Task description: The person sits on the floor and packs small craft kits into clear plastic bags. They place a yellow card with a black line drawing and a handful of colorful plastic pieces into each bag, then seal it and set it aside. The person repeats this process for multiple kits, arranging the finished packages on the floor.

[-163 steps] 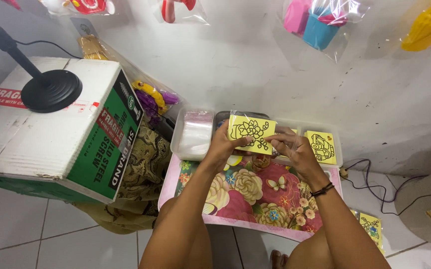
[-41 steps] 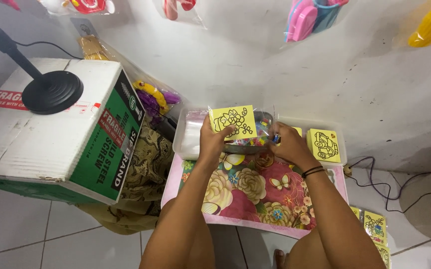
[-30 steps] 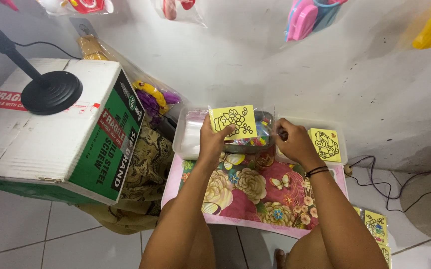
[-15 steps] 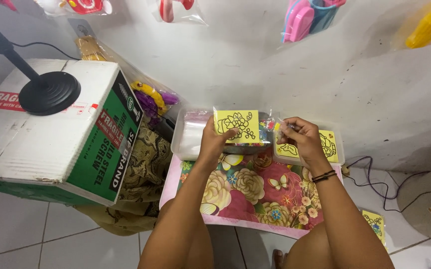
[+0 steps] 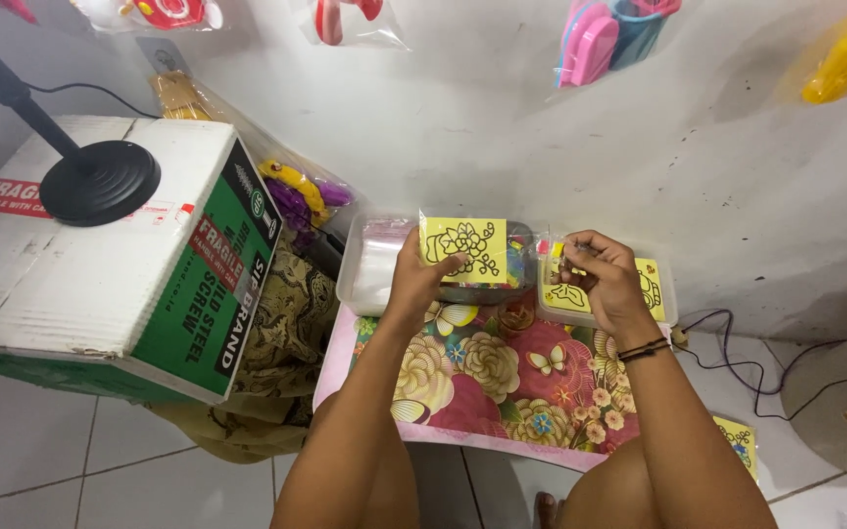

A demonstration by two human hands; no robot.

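Observation:
My left hand (image 5: 421,282) holds up a yellow card (image 5: 462,248) with a black outline drawing, above a clear container of small colourful pieces (image 5: 518,271). My right hand (image 5: 602,279) hovers over a shallow tray (image 5: 666,306) with more yellow cards in it (image 5: 651,284). Its fingers are pinched on a small object whose kind I cannot make out. Both hands are over the far edge of a low table with a floral cloth (image 5: 502,377).
A clear tray of plastic bags (image 5: 372,269) sits left of the card. A big cardboard box (image 5: 100,284) with a black round stand base (image 5: 100,181) stands at left. Bagged toys (image 5: 600,34) hang on the wall. Cables (image 5: 737,358) and another yellow card (image 5: 737,443) lie on the floor at right.
My left hand has kept the yellow card raised. My right hand has shifted right, from the middle container to over the tray of yellow cards.

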